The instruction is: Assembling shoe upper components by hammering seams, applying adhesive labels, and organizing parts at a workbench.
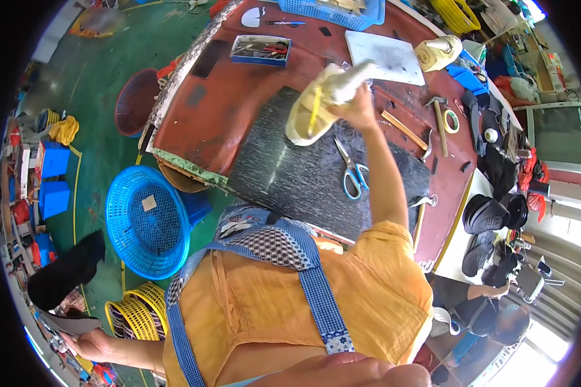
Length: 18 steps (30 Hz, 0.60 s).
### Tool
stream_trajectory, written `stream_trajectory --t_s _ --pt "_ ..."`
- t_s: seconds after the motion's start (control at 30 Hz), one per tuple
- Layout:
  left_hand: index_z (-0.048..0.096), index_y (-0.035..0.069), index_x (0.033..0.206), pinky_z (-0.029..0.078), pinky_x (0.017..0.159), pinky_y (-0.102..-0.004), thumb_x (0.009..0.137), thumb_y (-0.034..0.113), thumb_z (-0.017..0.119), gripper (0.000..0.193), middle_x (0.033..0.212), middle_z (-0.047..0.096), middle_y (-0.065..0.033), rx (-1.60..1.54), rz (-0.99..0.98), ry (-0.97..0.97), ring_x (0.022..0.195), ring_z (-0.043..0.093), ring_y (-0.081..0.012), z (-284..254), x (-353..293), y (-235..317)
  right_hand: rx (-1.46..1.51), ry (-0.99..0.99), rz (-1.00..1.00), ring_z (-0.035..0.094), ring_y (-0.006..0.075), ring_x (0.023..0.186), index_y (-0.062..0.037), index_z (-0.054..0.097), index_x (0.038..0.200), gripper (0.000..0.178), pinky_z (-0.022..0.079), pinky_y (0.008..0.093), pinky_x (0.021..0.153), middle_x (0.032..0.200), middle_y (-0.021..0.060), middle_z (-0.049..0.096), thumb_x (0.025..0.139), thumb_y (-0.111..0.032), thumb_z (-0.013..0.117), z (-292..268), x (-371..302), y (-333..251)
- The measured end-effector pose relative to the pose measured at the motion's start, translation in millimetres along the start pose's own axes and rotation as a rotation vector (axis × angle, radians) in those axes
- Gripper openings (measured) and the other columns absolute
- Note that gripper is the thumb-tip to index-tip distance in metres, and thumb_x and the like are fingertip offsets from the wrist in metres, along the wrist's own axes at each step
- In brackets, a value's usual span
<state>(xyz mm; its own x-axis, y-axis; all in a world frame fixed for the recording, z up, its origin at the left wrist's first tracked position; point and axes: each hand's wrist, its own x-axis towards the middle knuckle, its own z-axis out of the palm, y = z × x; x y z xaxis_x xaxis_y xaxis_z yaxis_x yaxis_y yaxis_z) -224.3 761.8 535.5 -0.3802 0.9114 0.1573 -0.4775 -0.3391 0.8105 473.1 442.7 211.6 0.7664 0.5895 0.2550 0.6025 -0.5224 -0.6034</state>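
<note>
My right hand point(357, 111) is closed at the side of a cream shoe last point(302, 122), over the dark stone slab on the bench. A yellow strip crosses the last, and its upper end looks whitish and blurred. Far out to my left, my left hand point(91, 346) grips a grey-and-black shoe piece point(71, 322) by its edge. Just above that, a soft black piece point(68, 271) hangs in view; whether the two are joined I cannot tell. Scissors point(350, 171) with light blue handles lie on the slab point(265, 168), below the last.
Two hammers point(403, 131) point(441, 126), a tape roll point(450, 121) and a second last point(439, 53) lie on the red bench's right side. A white board point(384, 57) and tool box point(260, 50) sit farther back. Left stands a blue basket point(148, 222). Another person point(478, 316) works at lower right.
</note>
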Motion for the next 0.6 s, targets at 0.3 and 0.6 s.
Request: stream_trajectory --t_s 0.3,0.6 --pt "0.039 -0.010 0.144 0.023 0.121 -0.0517 0.096 0.005 0.057 0.053 0.141 0.051 -0.0263 -0.065 -0.155 -0.215 0.135 0.044 -0.0372 10.7 -11.1 13.3 0.206 -0.112 0.150 0.059 0.0246 0.115 -0.0007 0.055 0.132 0.078 0.047 0.0401 0.102 0.123 0.0099 0.063 0.060 -0.003 0.085 -203.3 -54.3 66.0" --pt "0.064 0.001 0.126 0.041 0.109 -0.0426 0.093 0.013 0.062 0.034 0.127 0.066 -0.0128 -0.006 0.154 0.309 0.121 0.059 -0.0277 18.1 -42.5 79.8 0.237 0.010 0.212 0.058 0.0294 0.119 0.0018 0.055 0.135 0.055 0.047 0.0466 0.103 0.132 0.0189 0.060 0.085 -0.011 0.074 -196.4 -258.6 77.9"
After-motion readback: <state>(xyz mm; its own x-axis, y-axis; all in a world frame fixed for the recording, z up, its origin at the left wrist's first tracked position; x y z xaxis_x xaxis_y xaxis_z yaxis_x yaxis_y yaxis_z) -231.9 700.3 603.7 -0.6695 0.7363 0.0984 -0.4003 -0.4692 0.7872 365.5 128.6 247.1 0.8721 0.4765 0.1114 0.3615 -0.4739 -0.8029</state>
